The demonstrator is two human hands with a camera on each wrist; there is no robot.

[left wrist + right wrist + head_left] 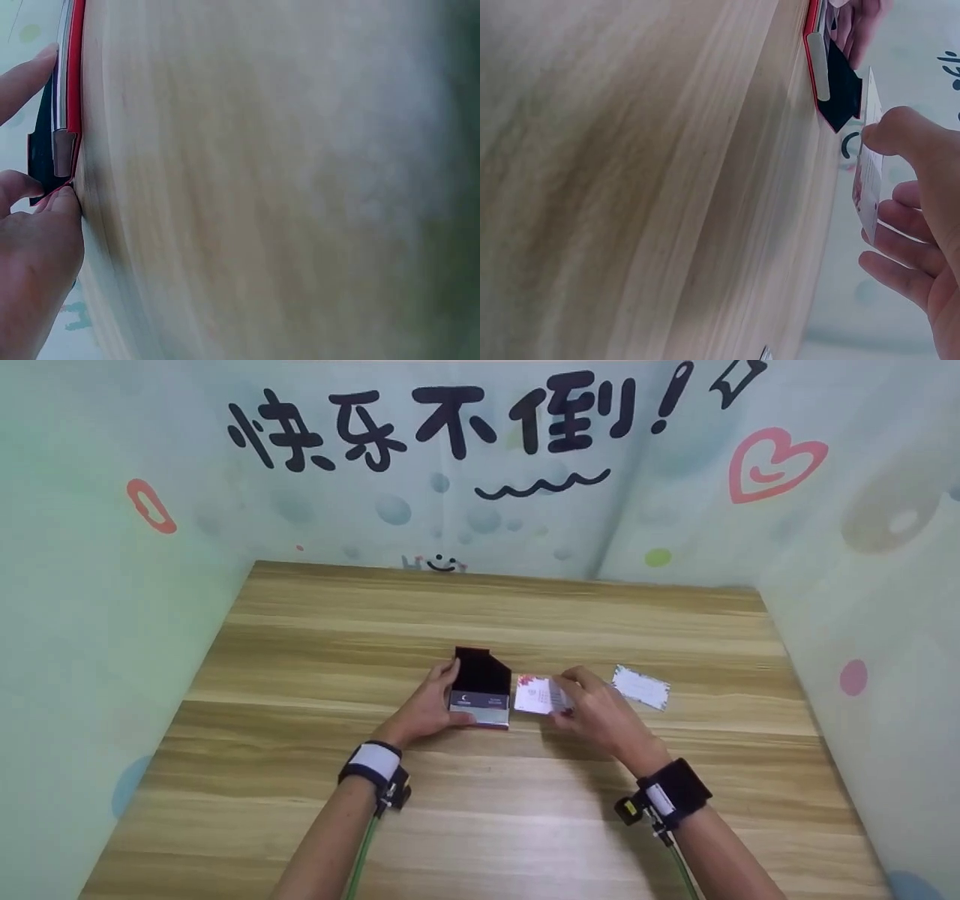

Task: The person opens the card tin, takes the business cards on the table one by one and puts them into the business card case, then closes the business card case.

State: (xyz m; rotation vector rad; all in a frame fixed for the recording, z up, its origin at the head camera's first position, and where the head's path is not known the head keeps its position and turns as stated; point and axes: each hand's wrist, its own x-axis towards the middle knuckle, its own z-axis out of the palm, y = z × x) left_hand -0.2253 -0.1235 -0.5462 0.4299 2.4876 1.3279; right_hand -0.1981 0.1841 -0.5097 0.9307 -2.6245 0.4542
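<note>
Card case (480, 697), dark with its lid standing open, sits near the middle of the wooden tabletop (480, 825). Left hand (431, 706) grips the case's left side, fingers curled round it. Just right of the case, the right hand (600, 712) pinches a small stack of cards (538, 695) in a narrow grip. Farther right of the case, one loose card (640, 686) lies flat.
</note>
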